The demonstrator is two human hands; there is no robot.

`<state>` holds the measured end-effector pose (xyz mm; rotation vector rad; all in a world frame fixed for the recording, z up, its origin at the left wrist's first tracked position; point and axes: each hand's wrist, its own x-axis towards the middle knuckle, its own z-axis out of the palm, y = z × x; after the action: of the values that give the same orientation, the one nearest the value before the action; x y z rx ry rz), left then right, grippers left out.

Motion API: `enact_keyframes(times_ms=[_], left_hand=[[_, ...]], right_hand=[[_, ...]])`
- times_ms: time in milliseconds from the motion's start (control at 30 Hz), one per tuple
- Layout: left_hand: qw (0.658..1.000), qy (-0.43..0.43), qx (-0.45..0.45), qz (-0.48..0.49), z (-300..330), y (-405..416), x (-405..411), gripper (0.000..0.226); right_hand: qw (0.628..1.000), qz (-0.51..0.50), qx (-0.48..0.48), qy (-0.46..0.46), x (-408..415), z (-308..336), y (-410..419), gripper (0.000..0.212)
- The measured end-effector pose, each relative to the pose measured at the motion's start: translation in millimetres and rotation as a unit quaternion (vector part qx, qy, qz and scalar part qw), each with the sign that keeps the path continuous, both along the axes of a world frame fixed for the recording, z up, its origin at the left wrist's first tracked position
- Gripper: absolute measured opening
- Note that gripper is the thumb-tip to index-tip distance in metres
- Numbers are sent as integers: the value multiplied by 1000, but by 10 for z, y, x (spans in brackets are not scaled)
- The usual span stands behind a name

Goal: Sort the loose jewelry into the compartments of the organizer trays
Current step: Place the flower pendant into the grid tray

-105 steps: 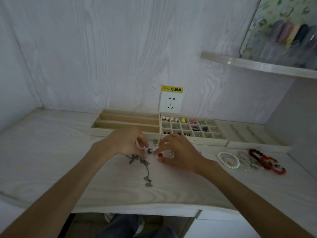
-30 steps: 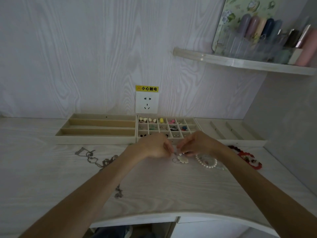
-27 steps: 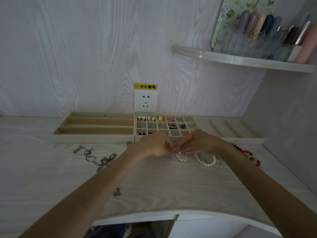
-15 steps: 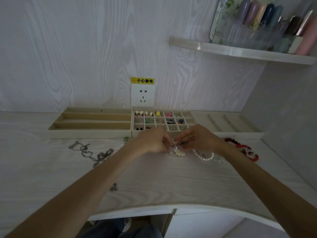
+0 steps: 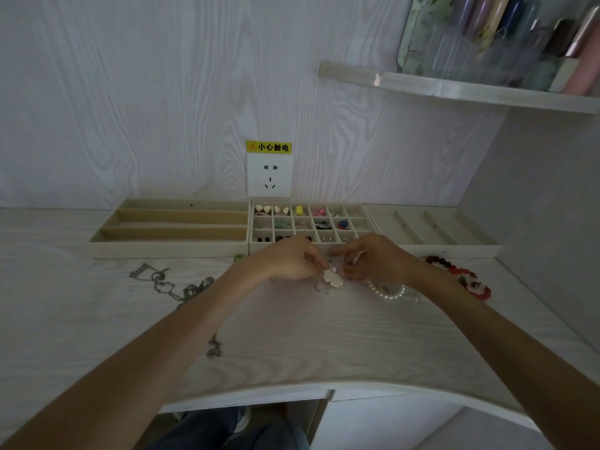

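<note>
Before the middle tray (image 5: 256, 246), left hand (image 5: 287, 263) and right hand (image 5: 378, 259) meet, fingers pinching a white flower charm (image 5: 332, 277) over the worktop (image 5: 324, 336).

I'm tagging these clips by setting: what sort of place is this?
Likely a home dressing or vanity nook: a built-in white desk in a corner, jewelry organizer trays along the wall, and a shelf of cosmetic-looking bottles.

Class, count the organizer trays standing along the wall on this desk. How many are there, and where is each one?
3. The long-slot tray is on the left, the grid tray in the middle under the socket, and the angled-divider tray on the right.
</note>
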<state>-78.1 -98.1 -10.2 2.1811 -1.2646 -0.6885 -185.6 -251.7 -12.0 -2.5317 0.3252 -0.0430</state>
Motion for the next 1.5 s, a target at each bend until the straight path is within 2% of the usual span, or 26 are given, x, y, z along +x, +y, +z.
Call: enact_keyframes(times_ms=[133, 233, 433, 767, 933, 1067, 1200, 1333, 1500], left_hand=[[1000, -14, 10, 23, 33, 22, 40, 30], [998, -13, 0, 65, 44, 1, 77, 28], [998, -30, 1, 62, 58, -37, 47, 26], [998, -31, -2, 52, 74, 1, 39, 27], [998, -13, -14, 58, 97, 49, 67, 24], [999, 0, -21, 48, 153, 71, 76, 23], [999, -24, -36, 31, 234, 80, 120, 23], [998, -17, -52, 35, 300, 39, 271, 19], [994, -13, -88, 61, 482, -152, 449, 18]], right_hand=[[1000, 6, -27, 10, -36, 92, -100, 37], [996, 20, -88, 7, -13, 131, -148, 31], [970, 100, -220, 20, 107, 131, -12, 38], [967, 91, -237, 9, 207, 94, 49, 14], [983, 92, -154, 35, 211, 107, -11, 9], [997, 64, 11, 48, 139, 208, -64, 6], [992, 14, 126, -24, 82, 444, -156, 10], [986, -22, 153, -67, 103, 696, -332, 19], [983, -59, 144, -97, 281, 800, -462, 16]])
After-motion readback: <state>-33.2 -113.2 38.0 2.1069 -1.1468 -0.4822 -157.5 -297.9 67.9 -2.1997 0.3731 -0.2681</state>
